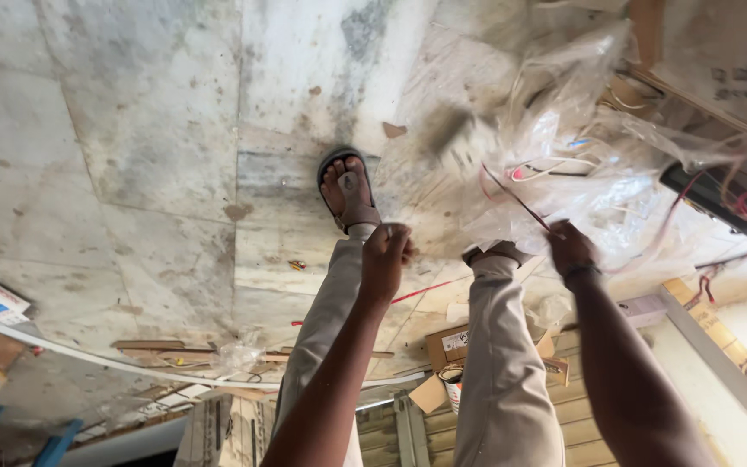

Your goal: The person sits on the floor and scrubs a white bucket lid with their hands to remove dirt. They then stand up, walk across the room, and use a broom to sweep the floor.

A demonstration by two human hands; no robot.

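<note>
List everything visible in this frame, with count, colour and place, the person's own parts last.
marble floor: one, grey-white, stained, fills most of the view
clear plastic bags: a pile, count unclear, upper right
loose wires: several, red and white, in and around the bags
small cardboard box: one, brown, open, between the legs
white conduit: one, lower left
wooden scraps: a few, by the conduit
sandal: one seen, dark, on the foot at centre
legs: two, beige trousers
left hand: fisted, centre
right hand: gripping a red wire
</note>
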